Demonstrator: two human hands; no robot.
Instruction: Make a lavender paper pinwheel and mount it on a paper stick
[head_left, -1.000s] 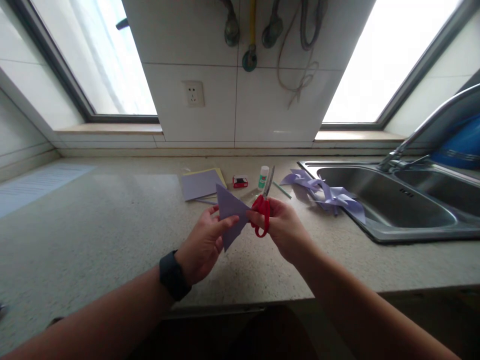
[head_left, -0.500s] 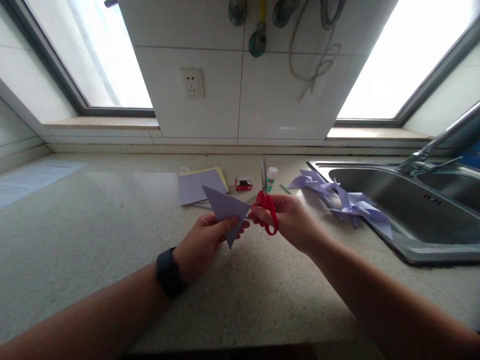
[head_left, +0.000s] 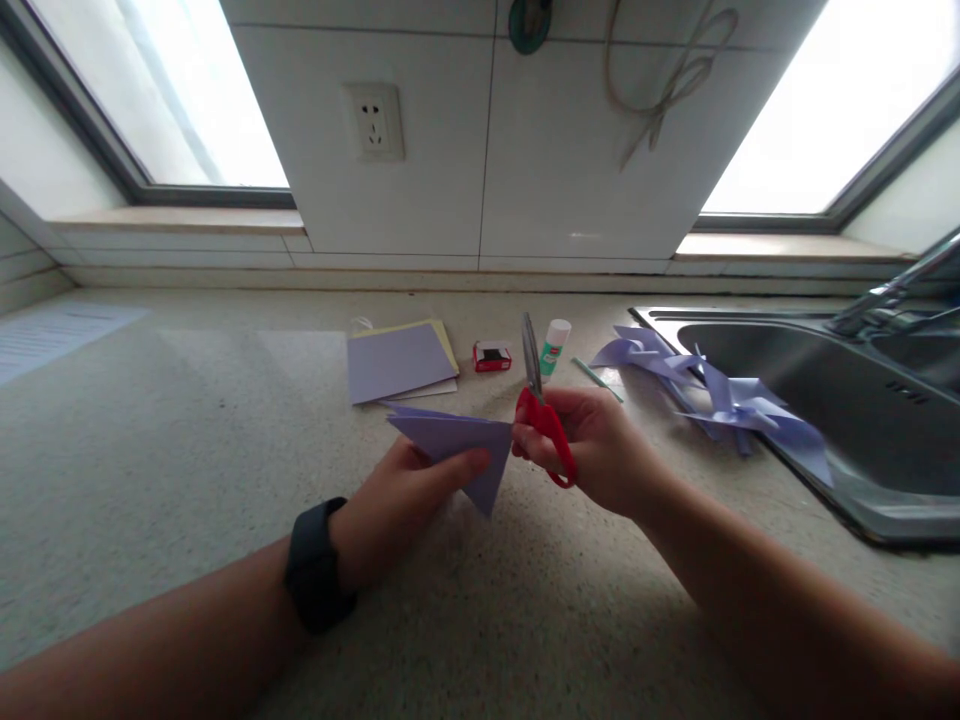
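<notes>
- The left hand [head_left: 397, 500], with a dark watch [head_left: 315, 565] on its wrist, pinches a folded purple paper triangle [head_left: 457, 445] between thumb and fingers, above the speckled counter [head_left: 187, 450].
- The right hand [head_left: 600, 450] is closed around the red handles of the scissors [head_left: 541, 405]; the blades are together and point up and away from the person.
- The scissor handles sit just beside the triangle's right corner.
- Compared with a second ago, the triangle has turned: its long edge now lies nearly level, with one tip pointing down, where earlier it stood more upright.
- The hands have stayed close together, and the view has tipped lower.
- Behind the hands lie a stack of paper sheets [head_left: 397, 360], a small red box [head_left: 492, 355] and a glue stick [head_left: 555, 346].
- Purple paper pinwheels [head_left: 720, 400] rest at the edge of the sink [head_left: 862, 400].
</notes>
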